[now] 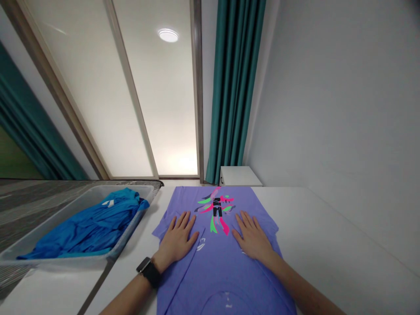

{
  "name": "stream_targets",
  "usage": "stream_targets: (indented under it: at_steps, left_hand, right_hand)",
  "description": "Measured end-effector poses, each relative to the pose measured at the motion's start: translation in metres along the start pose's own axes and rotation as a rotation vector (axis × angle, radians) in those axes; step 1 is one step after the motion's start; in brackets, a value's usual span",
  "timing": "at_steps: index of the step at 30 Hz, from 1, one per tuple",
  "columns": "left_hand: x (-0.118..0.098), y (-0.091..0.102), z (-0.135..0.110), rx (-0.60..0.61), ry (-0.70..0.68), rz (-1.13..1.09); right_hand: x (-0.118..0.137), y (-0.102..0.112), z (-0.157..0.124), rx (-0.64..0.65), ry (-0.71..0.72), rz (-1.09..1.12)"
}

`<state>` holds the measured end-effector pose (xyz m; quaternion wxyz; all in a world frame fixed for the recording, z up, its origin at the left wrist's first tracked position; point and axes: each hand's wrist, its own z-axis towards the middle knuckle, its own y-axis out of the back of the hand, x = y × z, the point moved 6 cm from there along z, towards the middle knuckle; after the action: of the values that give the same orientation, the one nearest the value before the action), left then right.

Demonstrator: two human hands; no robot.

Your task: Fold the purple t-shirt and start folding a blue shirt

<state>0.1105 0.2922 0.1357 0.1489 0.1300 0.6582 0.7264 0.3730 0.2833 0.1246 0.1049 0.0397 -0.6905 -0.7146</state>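
Observation:
A purple T-shirt [216, 267] with a pink, green and black print lies spread flat on the white table [328, 245], its neckline toward me. My left hand [177, 238], with a black watch on its wrist, rests flat on the shirt left of the print, fingers stretched out. My right hand [251, 236] lies flat on the shirt to the right of the print, fingers apart. Neither hand holds anything.
A grey plastic tray [138, 218] at the left holds a crumpled blue garment [88, 227]. A small white cabinet [239, 176] stands behind the table by teal curtains [234, 87]. A plain wall runs along the right; frosted sliding panels are ahead.

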Motion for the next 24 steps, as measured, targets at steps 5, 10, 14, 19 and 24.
stream_targets:
  at_steps: [5,10,14,19,24]
  left_hand:
    - [-0.001,-0.002,-0.005,-0.002,0.019,0.001]
    - [0.006,0.003,-0.002,0.001,0.040,-0.027]
    - [0.015,0.010,0.008,-0.023,0.105,-0.014]
    - [0.002,0.002,0.014,-0.012,0.066,-0.011]
    - [-0.005,-0.002,0.011,-0.027,0.029,-0.014]
  right_hand:
    - [-0.001,-0.001,-0.002,0.003,-0.004,0.010]
    - [-0.009,0.010,0.017,0.013,0.014,0.035]
    - [-0.014,0.017,0.041,-0.024,0.022,0.052]
    - [-0.016,0.002,0.051,0.002,-0.025,0.031]
    - [-0.015,-0.005,0.047,0.028,-0.024,0.018]
